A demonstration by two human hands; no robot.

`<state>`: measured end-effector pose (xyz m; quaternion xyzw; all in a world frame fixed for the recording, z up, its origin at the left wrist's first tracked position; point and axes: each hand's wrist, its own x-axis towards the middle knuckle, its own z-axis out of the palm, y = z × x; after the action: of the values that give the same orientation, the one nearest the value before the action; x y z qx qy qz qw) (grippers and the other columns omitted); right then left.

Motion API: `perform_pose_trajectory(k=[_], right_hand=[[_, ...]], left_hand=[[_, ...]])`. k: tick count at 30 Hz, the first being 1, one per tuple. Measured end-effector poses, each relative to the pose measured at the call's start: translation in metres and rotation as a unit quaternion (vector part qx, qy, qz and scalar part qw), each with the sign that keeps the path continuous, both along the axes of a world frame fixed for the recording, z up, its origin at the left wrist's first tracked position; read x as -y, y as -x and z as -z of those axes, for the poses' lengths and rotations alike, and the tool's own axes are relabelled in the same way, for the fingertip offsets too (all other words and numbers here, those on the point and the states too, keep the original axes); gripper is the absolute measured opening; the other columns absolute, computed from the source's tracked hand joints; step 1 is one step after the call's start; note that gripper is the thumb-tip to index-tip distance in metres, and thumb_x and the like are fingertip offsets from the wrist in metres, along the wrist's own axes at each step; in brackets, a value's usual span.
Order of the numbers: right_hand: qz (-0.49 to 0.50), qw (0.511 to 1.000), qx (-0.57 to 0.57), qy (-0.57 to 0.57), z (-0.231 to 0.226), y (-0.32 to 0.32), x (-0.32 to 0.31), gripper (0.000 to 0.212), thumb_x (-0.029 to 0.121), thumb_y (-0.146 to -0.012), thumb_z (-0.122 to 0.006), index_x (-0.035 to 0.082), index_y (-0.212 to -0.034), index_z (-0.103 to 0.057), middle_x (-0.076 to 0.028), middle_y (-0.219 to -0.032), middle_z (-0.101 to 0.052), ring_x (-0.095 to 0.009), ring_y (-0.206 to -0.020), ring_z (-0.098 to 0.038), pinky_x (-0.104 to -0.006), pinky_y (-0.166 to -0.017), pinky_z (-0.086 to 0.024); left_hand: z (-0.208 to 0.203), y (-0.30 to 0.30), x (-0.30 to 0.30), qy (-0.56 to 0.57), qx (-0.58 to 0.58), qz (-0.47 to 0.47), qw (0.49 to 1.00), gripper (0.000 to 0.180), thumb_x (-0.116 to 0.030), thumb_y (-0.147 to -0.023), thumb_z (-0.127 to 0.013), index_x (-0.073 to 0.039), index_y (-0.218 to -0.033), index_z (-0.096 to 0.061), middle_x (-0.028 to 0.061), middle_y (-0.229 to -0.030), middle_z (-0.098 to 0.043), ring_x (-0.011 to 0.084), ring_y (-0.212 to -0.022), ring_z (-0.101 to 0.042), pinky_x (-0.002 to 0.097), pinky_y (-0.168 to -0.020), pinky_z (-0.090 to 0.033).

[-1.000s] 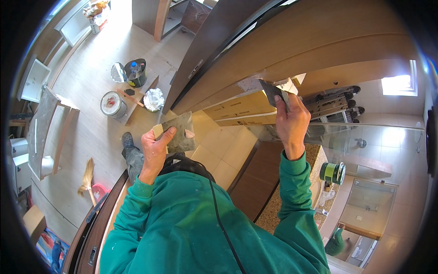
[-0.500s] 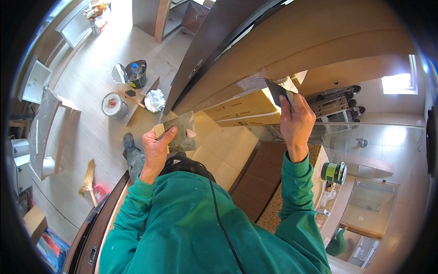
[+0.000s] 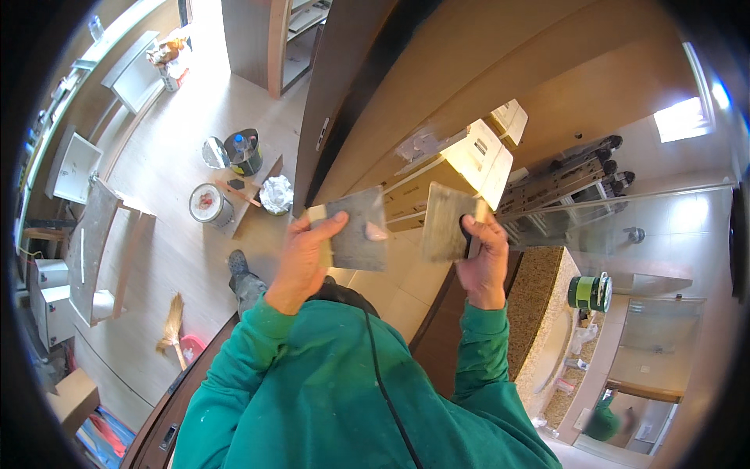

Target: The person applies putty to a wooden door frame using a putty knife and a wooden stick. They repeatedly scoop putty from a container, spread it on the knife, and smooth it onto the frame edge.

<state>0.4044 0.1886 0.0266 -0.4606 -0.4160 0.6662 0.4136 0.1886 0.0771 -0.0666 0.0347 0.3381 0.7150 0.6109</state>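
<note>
My left hand [image 3: 298,258] is closed round the pale handle of a wide putty knife [image 3: 351,215]. On its grey, smeared blade sits a small lump of pinkish putty [image 3: 376,231]. Opposite it, my right hand [image 3: 486,262] grips a second putty knife [image 3: 447,223], its blade turned toward the first. A gap separates the two blades, which are held up in front of my waist. Beyond them, a pale filler patch [image 3: 420,148] shows on the edge of the brown wooden panel [image 3: 484,62].
Cardboard boxes [image 3: 469,164] and a folded ladder [image 3: 558,181] stand beyond the panel. At left are a white bucket [image 3: 211,205], a dark bucket [image 3: 248,160] with a bottle, and a broom [image 3: 172,324]. A green tub [image 3: 587,292] rests by the stone counter [image 3: 539,301] at right.
My right hand has come down and left from the panel edge, bringing its putty knife close to the other. My left hand has risen slightly to the right.
</note>
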Motion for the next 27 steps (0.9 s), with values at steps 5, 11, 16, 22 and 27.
perform_pose_trajectory(k=[5, 11, 16, 22, 27], right_hand=[[-0.145, 0.926, -0.249, 0.243, 0.035, 0.007, 0.005, 0.041, 0.019, -0.087, -0.065, 0.001, -0.124, -0.061, -0.009, -0.118, -0.066, -0.024, -0.107, -0.065, -0.0444, -0.094, -0.052], [-0.116, 0.957, -0.152, 0.216, 0.042, 0.006, 0.010, 0.037, 0.019, -0.086, -0.067, 0.003, -0.119, -0.064, -0.006, -0.111, -0.067, -0.020, -0.106, -0.065, -0.0384, -0.089, -0.055], [-0.158, 0.969, -0.061, 0.181, 0.033, -0.013, 0.002, 0.033, 0.016, -0.086, -0.065, 0.001, -0.116, -0.066, -0.003, -0.095, -0.068, -0.011, -0.072, -0.064, -0.0266, -0.056, -0.050], [-0.164, 0.976, 0.107, 0.098, 0.048, -0.034, 0.005, 0.027, 0.013, -0.087, -0.068, 0.001, -0.111, -0.068, 0.000, -0.086, -0.068, -0.008, -0.054, -0.056, -0.0247, -0.046, -0.041], [-0.069, 0.987, 0.135, 0.057, 0.062, -0.043, 0.003, 0.013, 0.016, -0.089, -0.074, 0.005, -0.093, -0.070, 0.006, -0.072, -0.059, -0.004, -0.055, -0.049, -0.0249, -0.047, -0.036]], left_hand=[[-0.027, -0.029, -0.023, -0.005, 0.100, 0.072, 0.992, 0.024, -0.016, -0.093, -0.070, -0.003, -0.113, -0.068, 0.0074, -0.107, -0.071, 0.0210, -0.096, -0.070, 0.0396, -0.089, -0.056], [-0.034, -0.034, -0.027, 0.007, 0.037, 0.024, 0.999, 0.026, -0.015, -0.093, -0.071, -0.001, -0.114, -0.066, 0.0077, -0.109, -0.070, 0.0199, -0.096, -0.068, 0.0370, -0.089, -0.054], [-0.026, -0.025, -0.025, 0.006, 0.028, 0.027, 0.999, 0.027, -0.014, -0.093, -0.071, 0.001, -0.115, -0.065, 0.0099, -0.110, -0.069, 0.0206, -0.097, -0.068, 0.0377, -0.089, -0.054], [-0.016, -0.017, -0.021, 0.017, 0.079, 0.035, 0.996, 0.028, -0.015, -0.094, -0.069, 0.002, -0.116, -0.064, 0.0105, -0.109, -0.070, 0.0218, -0.098, -0.069, 0.0380, -0.089, -0.055], [-0.012, 0.007, -0.014, -0.034, -0.090, -0.009, 0.995, 0.028, -0.013, -0.095, -0.068, 0.001, -0.119, -0.064, 0.0101, -0.111, -0.071, 0.0222, -0.099, -0.070, 0.0381, -0.091, -0.056]])
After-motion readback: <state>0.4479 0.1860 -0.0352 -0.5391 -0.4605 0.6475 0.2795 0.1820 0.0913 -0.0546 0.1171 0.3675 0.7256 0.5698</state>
